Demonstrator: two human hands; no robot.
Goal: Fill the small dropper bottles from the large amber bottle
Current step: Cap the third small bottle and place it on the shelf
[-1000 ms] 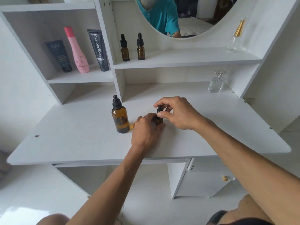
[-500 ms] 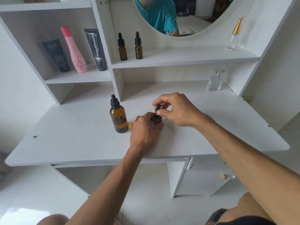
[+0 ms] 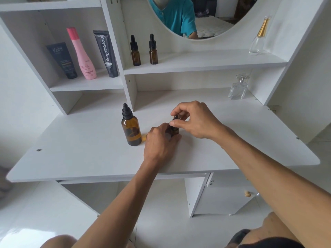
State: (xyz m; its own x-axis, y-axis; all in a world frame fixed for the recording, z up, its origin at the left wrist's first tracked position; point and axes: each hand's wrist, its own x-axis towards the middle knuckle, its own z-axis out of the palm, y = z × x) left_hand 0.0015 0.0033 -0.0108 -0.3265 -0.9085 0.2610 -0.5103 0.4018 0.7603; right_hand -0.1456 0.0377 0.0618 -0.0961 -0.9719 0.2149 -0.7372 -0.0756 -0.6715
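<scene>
The large amber bottle stands upright on the white tabletop with its black dropper cap on. Just right of it a small amber dropper bottle stands on the table, mostly hidden by my hands. My left hand grips its body from the near side. My right hand pinches its black dropper cap from above. Two more small dropper bottles stand capped on the middle shelf.
On the left shelf stand a dark tube, a pink bottle and a black tube. A clear perfume bottle sits at the back right of the tabletop, and a gold-capped one stands on the shelf above. A mirror hangs behind.
Both hands stay on the small bottle; my right fingers have shifted slightly around its cap. The large bottle has not moved.
</scene>
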